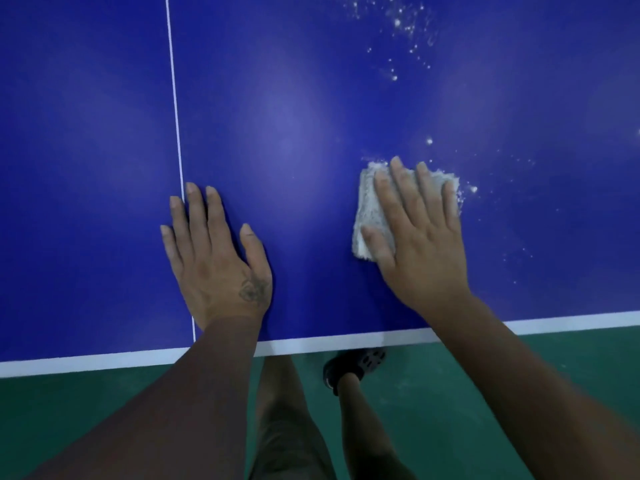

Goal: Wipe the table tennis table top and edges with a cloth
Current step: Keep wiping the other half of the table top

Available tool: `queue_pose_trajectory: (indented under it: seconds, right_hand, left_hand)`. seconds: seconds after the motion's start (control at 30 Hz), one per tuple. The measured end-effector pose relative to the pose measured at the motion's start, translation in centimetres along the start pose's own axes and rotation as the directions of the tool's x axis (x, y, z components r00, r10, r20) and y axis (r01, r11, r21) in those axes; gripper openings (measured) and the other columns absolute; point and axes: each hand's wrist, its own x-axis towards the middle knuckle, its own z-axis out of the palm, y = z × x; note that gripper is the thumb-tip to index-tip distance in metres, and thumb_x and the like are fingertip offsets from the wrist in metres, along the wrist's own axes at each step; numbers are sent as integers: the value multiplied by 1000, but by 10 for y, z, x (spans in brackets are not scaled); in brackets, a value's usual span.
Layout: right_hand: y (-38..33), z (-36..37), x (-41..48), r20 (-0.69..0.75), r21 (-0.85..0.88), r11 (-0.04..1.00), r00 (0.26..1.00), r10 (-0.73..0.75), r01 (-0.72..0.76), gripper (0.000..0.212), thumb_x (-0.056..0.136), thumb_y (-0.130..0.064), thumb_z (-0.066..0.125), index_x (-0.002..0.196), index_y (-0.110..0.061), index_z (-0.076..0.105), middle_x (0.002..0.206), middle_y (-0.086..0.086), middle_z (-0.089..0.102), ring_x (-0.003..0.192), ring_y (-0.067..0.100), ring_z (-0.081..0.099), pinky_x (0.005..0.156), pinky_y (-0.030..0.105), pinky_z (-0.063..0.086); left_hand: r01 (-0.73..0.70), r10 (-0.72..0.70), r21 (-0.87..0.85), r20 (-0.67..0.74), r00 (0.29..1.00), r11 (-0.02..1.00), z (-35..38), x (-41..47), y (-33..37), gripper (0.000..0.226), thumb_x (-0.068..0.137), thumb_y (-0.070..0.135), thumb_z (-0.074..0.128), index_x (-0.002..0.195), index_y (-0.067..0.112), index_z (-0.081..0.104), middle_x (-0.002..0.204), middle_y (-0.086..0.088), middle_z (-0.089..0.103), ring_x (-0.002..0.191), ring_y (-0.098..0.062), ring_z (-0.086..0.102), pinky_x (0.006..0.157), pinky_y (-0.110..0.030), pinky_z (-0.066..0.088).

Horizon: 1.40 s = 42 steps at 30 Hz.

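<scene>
The blue table tennis table (294, 133) fills the upper view, with a white centre line (175, 98) running away from me and a white band along its near edge (104, 360). My right hand (420, 237) lies flat with straight fingers on a folded white cloth (369, 216), pressing it to the top. White powder specks (398, 26) are scattered beyond and to the right of the cloth. My left hand (214, 261) rests flat on the table beside the centre line, holding nothing.
Green floor (86, 420) lies below the table's near edge. My legs and a dark shoe (349, 368) stand close under that edge. More fine dust (519, 237) dots the surface right of the cloth.
</scene>
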Motion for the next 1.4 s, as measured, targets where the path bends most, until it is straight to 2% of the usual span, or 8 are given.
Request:
queue_pose_trajectory:
  seconds: [0.1, 0.33, 0.5, 0.73, 0.9, 1.1, 1.3, 1.4]
  right_hand:
    - [-20, 4, -9, -1, 6, 999, 999, 49, -49, 67, 115, -50, 29, 173, -19, 14, 181, 4, 9, 167, 32, 3, 133, 62, 7]
    - [-35, 3, -25, 92, 78, 931, 927, -363, 357, 68, 113, -52, 44, 171, -20, 27, 179, 3, 20, 166, 32, 16, 130, 66, 17]
    - [-36, 3, 55, 19, 33, 996, 996, -82, 81, 67, 114, -50, 30, 172, -19, 19, 181, 5, 13, 167, 32, 6, 132, 64, 8]
    - [-65, 12, 52, 69, 23, 877, 875, -480, 480, 70, 114, -50, 40, 172, -17, 21, 180, 5, 17, 167, 32, 13, 132, 63, 14]
    - [-71, 11, 123, -45, 13, 992, 991, -126, 127, 66, 115, -50, 29, 172, -18, 22, 180, 4, 18, 167, 31, 11, 132, 63, 9]
    - [-112, 18, 109, 16, 47, 896, 897, -442, 441, 67, 114, -49, 36, 171, -17, 25, 179, 4, 20, 166, 31, 14, 131, 63, 13]
    - [-141, 12, 227, 4, 37, 990, 991, -135, 135, 68, 113, -54, 23, 173, -22, 17, 181, 2, 12, 167, 31, 5, 133, 61, -1]
    - [-171, 22, 172, 4, 45, 960, 961, -276, 276, 66, 114, -48, 31, 172, -21, 19, 180, 6, 15, 167, 34, 9, 132, 64, 2]
  left_hand:
    - [-3, 3, -14, -24, 1000, 1000, 1, -1, -1, 63, 113, 35, 37, 170, 10, 30, 180, -8, 24, 169, -28, 13, 137, -52, 10]
    - [7, -7, -19, -8, 1000, 1000, 2, 0, -2, 63, 112, 33, 36, 171, 10, 29, 180, -7, 22, 169, -27, 12, 137, -53, 10]
    - [25, -25, -8, 16, 1000, 1000, 1, 1, 0, 64, 111, 31, 34, 171, 11, 29, 181, -5, 20, 169, -26, 9, 137, -54, 11]
    - [25, -24, -31, 32, 999, 999, 3, 2, -2, 62, 111, 30, 33, 170, 10, 30, 181, -6, 21, 169, -25, 9, 137, -53, 10]
    - [20, -19, -41, 28, 999, 999, 4, 1, -1, 62, 111, 27, 35, 170, 10, 30, 181, -5, 22, 169, -25, 9, 136, -56, 13]
    - [2, -2, -9, 37, 999, 1000, 7, 0, -4, 60, 112, 26, 31, 170, 8, 30, 180, -7, 21, 169, -28, 12, 135, -58, 16]
    - [2, -2, 1, 38, 999, 1000, 8, 0, -1, 61, 112, 27, 28, 170, 9, 30, 181, -4, 20, 169, -26, 10, 136, -55, 14]
    - [-1, 2, -22, 34, 999, 1000, 10, 0, -6, 60, 112, 24, 30, 169, 8, 33, 180, -6, 24, 169, -27, 12, 136, -55, 14]
